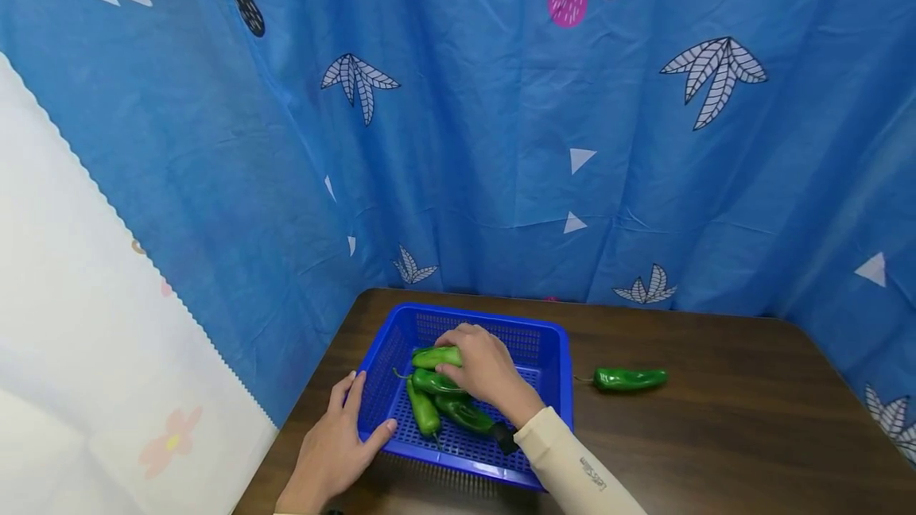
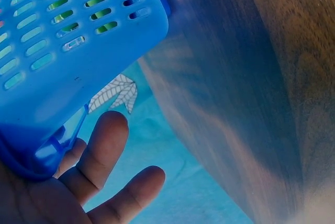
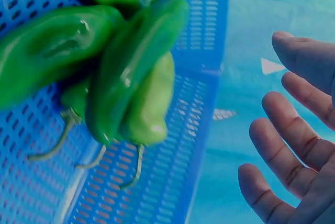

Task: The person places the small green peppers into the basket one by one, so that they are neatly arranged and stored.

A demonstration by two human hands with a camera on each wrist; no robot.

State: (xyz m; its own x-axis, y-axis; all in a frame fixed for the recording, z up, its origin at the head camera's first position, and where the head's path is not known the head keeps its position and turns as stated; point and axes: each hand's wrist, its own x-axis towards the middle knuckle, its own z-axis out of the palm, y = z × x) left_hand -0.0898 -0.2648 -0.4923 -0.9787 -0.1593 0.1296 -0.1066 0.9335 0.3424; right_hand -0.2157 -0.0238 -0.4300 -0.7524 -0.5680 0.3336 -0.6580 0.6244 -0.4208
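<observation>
A blue plastic basket (image 1: pixel 386 340) with slotted walls holds several green peppers. Inside lie a light green pepper (image 1: pixel 438 358), a glossy dark green pepper (image 1: pixel 438 382), another light green pepper (image 1: pixel 423 412) and a dark one (image 1: pixel 463 415). My right hand (image 1: pixel 481 364) hovers over them, overlapping the top light pepper in the head view. In the right wrist view its fingers (image 3: pixel 282 148) are spread, nothing between them and the thumb. My left hand (image 1: pixel 335 442) rests at the basket's front left corner, thumb over the rim, loosely extended fingers (image 2: pixel 107 145) along the outside.
One more dark green pepper (image 1: pixel 630 379) lies on the dark wooden table (image 1: pixel 716 427), right of the basket. A blue patterned curtain (image 1: pixel 487 181) hangs behind the table, and a white cloth (image 1: pixel 93 324) hangs at the left.
</observation>
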